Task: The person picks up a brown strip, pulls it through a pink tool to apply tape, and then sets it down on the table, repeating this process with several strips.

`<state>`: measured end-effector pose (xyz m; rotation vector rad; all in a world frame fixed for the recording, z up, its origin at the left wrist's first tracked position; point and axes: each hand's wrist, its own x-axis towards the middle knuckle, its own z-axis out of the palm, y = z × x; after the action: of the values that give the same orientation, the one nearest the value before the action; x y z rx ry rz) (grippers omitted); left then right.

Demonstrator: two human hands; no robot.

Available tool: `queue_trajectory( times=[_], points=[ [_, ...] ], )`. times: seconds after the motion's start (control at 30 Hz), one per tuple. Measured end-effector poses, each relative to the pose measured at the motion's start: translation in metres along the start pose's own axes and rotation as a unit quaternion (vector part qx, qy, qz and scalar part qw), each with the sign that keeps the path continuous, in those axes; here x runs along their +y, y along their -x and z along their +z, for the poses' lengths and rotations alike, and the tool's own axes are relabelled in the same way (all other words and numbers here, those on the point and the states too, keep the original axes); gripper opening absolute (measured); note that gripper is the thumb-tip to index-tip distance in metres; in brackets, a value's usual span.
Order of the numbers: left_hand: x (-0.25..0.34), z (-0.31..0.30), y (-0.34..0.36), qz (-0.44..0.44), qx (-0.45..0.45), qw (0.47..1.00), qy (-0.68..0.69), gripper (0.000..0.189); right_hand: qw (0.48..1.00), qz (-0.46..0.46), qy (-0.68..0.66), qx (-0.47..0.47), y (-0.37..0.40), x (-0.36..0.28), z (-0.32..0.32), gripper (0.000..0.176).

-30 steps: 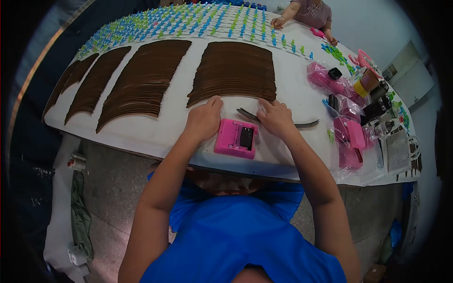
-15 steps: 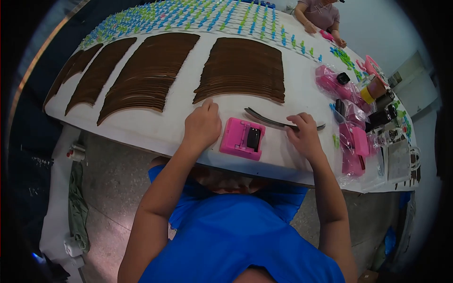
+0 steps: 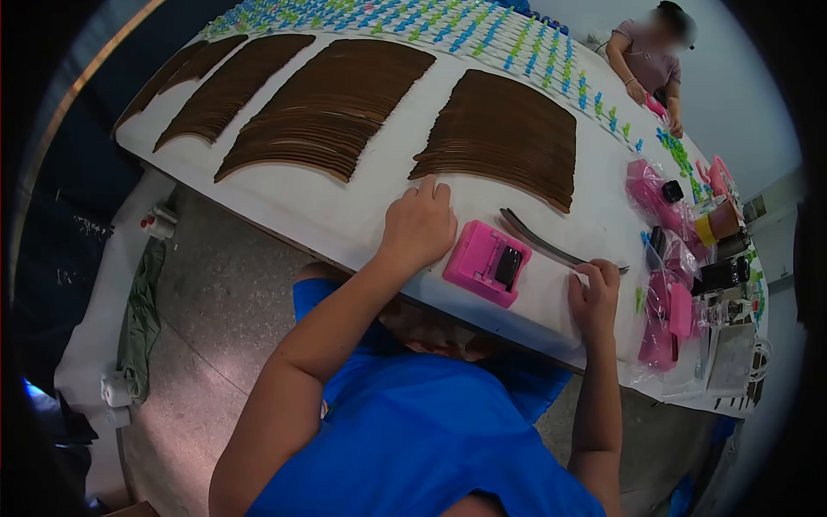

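Note:
My left hand (image 3: 419, 226) reaches the near edge of the rightmost stack of thin brown curved strips (image 3: 504, 138); its fingertips touch that edge, slightly apart, with nothing visible between them. A dark curved strip (image 3: 551, 244) lies slantwise on the white table, in front of the stack. My right hand (image 3: 596, 297) is at the strip's right end, fingers bent over it, and the strip's tip shows just past them. Between my hands sits a pink device (image 3: 472, 264) with a black oval part.
More brown stacks (image 3: 323, 112) fan out to the left. Rows of blue and green clips (image 3: 482, 34) cover the table's far side. Bagged pink items (image 3: 659, 302), a yellow-and-brown roll (image 3: 718, 224) and black objects crowd the right. Another person (image 3: 650, 56) works at the far right.
The view has shifted, so the table's things appear further right and tilted. My left hand's fingers have spread a little at the stack's edge. My right hand remains at the strip's right end.

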<state>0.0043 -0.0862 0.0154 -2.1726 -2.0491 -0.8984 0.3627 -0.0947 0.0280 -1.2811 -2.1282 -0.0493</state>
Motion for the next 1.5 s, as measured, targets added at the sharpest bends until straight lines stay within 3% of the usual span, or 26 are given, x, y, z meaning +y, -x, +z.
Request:
queue_trajectory(
  times=[0.6,0.77,0.93,1.13,1.2,1.43,1.5],
  points=[
    [0.000,-0.004,-0.001,0.003,0.014,1.000,0.021,0.023,0.999,0.018,-0.006,0.028,-0.004,-0.002,0.003,0.013],
    [-0.003,-0.005,0.000,0.044,0.032,0.998,0.043,0.015,0.998,0.043,-0.029,0.037,-0.004,0.005,0.003,0.013],
    [-0.007,-0.008,0.003,0.086,0.066,0.990,0.085,0.012,1.000,-0.009,-0.009,0.025,-0.008,0.012,-0.005,0.013],
    [0.006,-0.014,0.004,0.083,0.019,0.982,0.170,0.016,0.999,-0.039,0.005,-0.010,-0.016,0.024,-0.007,0.015],
    [0.013,-0.016,0.003,0.031,-0.009,0.977,0.212,0.018,0.998,-0.060,-0.002,-0.018,-0.021,0.022,-0.003,0.015],
    [0.006,-0.019,0.008,0.043,-0.057,0.958,0.277,0.029,0.991,-0.080,-0.062,-0.086,-0.019,0.036,-0.012,0.011],
    [0.005,-0.021,0.010,0.136,-0.105,0.935,0.311,0.054,0.992,-0.069,-0.053,-0.095,-0.014,0.037,-0.022,0.011]
  ],
)
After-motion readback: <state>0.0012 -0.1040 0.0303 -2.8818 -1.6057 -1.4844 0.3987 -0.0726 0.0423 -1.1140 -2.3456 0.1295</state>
